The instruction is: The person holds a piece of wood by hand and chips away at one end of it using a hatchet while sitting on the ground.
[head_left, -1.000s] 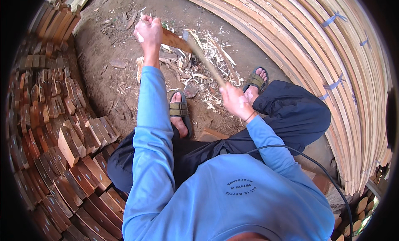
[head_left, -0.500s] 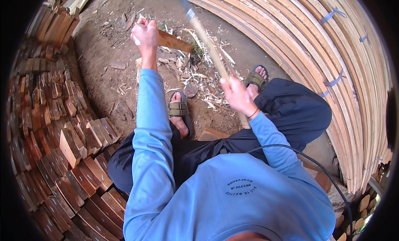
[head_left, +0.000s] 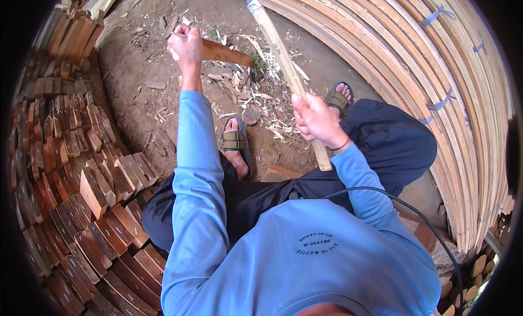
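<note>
My left hand (head_left: 186, 47) is closed around one end of a short brown wooden board (head_left: 226, 53), held out over the ground beyond my feet. The board's far end points right, above the wood chips. In my right hand (head_left: 320, 119) is a tool with a pale wooden handle (head_left: 279, 49), gripped near its lower end. A grey-blue band or metal part wraps the handle's top. The tool's head lies outside the picture, so its kind does not show. The handle slants up to the left, apart from the board.
Small wooden blocks (head_left: 103, 229) are stacked along the left. Long pale planks (head_left: 436, 70), tied with bluish strips, curve along the right. Wood chips and shavings (head_left: 267, 103) litter the dirt between my sandalled feet (head_left: 236, 141). A black cable (head_left: 414, 209) crosses my right side.
My right hand has shifted slightly right and down, and the tool's upper end has swung rightward. My left hand has moved a little left, still gripping the board.
</note>
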Demonstrator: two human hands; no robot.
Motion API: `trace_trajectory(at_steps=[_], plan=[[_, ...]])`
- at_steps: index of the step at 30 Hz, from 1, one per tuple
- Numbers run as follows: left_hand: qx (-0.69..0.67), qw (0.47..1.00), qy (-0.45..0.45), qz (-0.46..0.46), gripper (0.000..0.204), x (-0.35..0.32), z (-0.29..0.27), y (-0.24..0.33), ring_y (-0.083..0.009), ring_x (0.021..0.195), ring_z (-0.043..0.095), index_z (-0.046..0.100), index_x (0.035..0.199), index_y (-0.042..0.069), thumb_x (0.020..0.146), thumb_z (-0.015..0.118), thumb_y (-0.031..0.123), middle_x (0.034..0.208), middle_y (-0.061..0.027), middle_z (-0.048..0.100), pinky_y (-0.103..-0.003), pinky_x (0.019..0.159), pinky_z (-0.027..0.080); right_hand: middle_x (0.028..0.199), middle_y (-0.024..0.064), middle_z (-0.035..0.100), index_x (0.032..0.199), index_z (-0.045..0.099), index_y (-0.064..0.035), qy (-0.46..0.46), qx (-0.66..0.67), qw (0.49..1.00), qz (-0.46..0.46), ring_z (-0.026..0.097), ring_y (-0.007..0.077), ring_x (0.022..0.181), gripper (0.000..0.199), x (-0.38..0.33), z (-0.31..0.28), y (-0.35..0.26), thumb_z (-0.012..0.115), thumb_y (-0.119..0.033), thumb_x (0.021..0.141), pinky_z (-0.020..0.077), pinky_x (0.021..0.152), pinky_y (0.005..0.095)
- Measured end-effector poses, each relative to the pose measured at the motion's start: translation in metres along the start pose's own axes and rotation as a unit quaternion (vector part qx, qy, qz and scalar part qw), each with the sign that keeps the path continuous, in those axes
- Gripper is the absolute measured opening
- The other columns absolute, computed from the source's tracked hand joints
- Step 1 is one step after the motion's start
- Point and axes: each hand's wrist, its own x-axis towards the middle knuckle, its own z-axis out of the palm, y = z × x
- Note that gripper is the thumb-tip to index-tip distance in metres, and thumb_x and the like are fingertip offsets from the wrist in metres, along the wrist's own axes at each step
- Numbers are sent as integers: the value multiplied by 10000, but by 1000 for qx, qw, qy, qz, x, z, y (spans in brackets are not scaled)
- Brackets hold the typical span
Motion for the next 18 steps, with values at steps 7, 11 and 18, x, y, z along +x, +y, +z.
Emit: trace_trajectory(at_steps=[7, 11, 18], plan=[[33, 999, -8, -15, 265, -5, -2, -7, -135, 541, 410, 424, 585, 6, 728, 615, 122, 525, -68, 432, -356, 547, 399, 654, 80, 536, 949, 487, -54, -9, -287, 956, 55, 463, 138, 396, 255, 11, 13, 26, 462, -291, 1042, 350, 316, 297], [-13, 1000, -6, -8, 264, 6, -4, -12, -123, 537, 381, 422, 576, 10, 728, 615, 107, 520, -37, 413, -352, 529, 374, 609, -58, 347, 973, 421, -116, -219, 266, 931, 119, 311, 30, 407, 228, 6, -17, 13, 441, -322, 1067, 268, 319, 199], [-14, 1000, -14, -4, 256, 4, 4, -3, -116, 547, 383, 437, 580, 6, 729, 618, 110, 524, -36, 411, -352, 523, 369, 667, 137, 594, 954, 544, 15, 90, -345, 919, -171, 583, 242, 465, 290, 30, -7, 81, 494, -263, 1018, 466, 484, 400]])
